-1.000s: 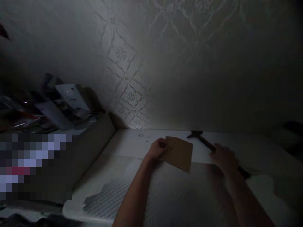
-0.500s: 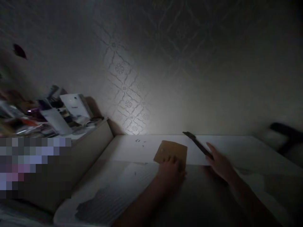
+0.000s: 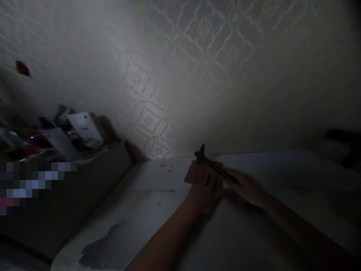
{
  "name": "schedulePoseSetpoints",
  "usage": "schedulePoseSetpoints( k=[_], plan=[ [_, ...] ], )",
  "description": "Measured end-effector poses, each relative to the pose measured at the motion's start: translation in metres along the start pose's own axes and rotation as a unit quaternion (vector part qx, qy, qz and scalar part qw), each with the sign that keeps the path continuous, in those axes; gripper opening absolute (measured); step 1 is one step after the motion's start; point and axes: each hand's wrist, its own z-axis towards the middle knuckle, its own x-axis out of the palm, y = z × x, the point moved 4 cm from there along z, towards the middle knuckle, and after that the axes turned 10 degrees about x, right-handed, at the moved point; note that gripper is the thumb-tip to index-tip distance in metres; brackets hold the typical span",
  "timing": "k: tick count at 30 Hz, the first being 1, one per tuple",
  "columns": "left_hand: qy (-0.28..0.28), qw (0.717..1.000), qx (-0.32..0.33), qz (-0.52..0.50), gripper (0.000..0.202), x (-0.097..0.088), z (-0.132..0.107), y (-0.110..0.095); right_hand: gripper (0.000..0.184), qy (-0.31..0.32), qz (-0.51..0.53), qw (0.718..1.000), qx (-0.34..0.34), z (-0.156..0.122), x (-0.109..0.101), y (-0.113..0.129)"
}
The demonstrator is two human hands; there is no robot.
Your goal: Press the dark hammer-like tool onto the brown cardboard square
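Note:
A thin brown board point(image 3: 192, 171) lies on the white table, its near part covered by my left hand point(image 3: 203, 194). The fingers of that hand are bent over the board and hold it down. My right hand point(image 3: 244, 186) is closed round the handle of a dark hammer point(image 3: 210, 162). The hammer's head is over the far edge of the board, its pointed end upward. Whether the head touches the board cannot be made out in the dim light. Small dark nails point(image 3: 166, 166) lie to the left of the board.
The white table point(image 3: 149, 177) stands against a patterned wall point(image 3: 180, 94). A grey patch point(image 3: 113, 241) marks its near left part. On the left, a cabinet point(image 3: 104, 180) bears a white box point(image 3: 84, 126) and clutter. Something dark point(image 3: 344, 137) stands at the far right.
My right hand has moved left with the hammer, bringing its head from beside the board to over it. My left hand stays on the board. The picture is darker.

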Motion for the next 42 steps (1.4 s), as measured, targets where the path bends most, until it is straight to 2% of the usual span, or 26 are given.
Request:
schedulePoseSetpoints(
  k=[5,20,25,33,42],
  plan=[
    [0.021,1.0,-0.006,0.001,0.067,-0.001,0.002,-0.001,0.044,0.019,-0.021,0.999,-0.016,-0.004,0.001,0.008],
    [-0.017,1.0,0.002,-0.001,0.066,0.002,0.003,0.0,0.044,0.045,-0.025,0.998,-0.02,-0.005,0.002,0.013],
    [-0.001,1.0,0.0,-0.002,0.068,0.002,0.002,-0.001,0.044,0.05,-0.022,0.998,-0.032,-0.004,0.003,0.013],
    [-0.01,1.0,-0.006,0.005,0.066,0.004,0.003,-0.001,0.044,0.033,0.001,0.999,-0.008,-0.002,0.001,0.008],
    [-0.019,1.0,-0.001,-0.002,0.062,0.002,0.002,-0.003,0.042,0.045,0.004,0.999,-0.026,-0.004,0.002,0.015]
  ],
)
